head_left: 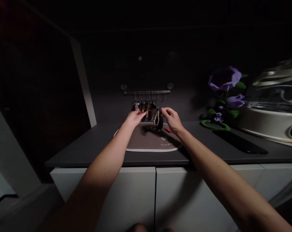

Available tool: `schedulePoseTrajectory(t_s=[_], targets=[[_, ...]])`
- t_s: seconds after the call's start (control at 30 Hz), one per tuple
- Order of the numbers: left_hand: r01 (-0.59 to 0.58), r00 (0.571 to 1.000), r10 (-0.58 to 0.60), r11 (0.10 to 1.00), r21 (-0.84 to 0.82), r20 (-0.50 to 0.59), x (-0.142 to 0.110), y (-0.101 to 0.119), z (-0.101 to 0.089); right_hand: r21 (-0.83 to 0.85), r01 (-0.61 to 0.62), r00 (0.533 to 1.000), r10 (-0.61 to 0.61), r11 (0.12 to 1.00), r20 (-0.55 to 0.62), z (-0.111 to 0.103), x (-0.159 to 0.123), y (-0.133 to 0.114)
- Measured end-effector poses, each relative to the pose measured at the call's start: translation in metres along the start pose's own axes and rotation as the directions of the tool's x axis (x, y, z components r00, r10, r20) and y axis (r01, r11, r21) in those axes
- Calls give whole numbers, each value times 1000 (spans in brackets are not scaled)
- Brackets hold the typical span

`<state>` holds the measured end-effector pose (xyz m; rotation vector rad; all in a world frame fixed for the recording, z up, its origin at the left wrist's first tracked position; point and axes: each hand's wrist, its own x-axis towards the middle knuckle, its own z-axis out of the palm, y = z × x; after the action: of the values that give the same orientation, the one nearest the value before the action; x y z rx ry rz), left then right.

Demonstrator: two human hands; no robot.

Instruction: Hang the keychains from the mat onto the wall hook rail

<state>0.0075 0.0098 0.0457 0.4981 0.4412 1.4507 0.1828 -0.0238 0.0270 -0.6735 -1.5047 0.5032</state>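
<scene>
My right hand [172, 119] pinches the top of a bunch of keys [157, 118] between thumb and fingers. A loop of pale beads [156, 120] and a dark piece hang from that bunch, above the mat. To its left, my left hand [135, 118] has its fingers stretched out towards several hanging key rings and charms [144, 105]; whether the fingertips touch them I cannot tell. These hang from hooks on a clear rail [147, 92] fixed to the dark wall. Small details of the keys are lost in the dim light.
Under the hands lies a brown mat [146, 138] with a white edge on the dark counter [92, 148]. Farther right are a purple flower decoration [225, 80] with a green base, a black flat slab [242, 141] and a white appliance [269, 119]. White cabinet doors [136, 193] are below.
</scene>
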Motion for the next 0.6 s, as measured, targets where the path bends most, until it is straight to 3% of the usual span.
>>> schedulePoseTrajectory(t_s=[0.13,0.27,0.43,0.6], targets=[[43,998,-36,986,158,-47,1,-7,-2,-5,21,998,-21,1000,-56,-5,3,1],[56,998,-50,937,346,-25,-1,-12,-7,31,-14,995,17,999,-103,-10,5,-1],[46,999,-38,774,632,-26,-8,-17,-9,102,-49,989,63,994,-134,-14,8,-2],[14,998,-57,588,809,24,-11,-22,-10,170,-80,989,100,982,-112,-16,9,-2]])
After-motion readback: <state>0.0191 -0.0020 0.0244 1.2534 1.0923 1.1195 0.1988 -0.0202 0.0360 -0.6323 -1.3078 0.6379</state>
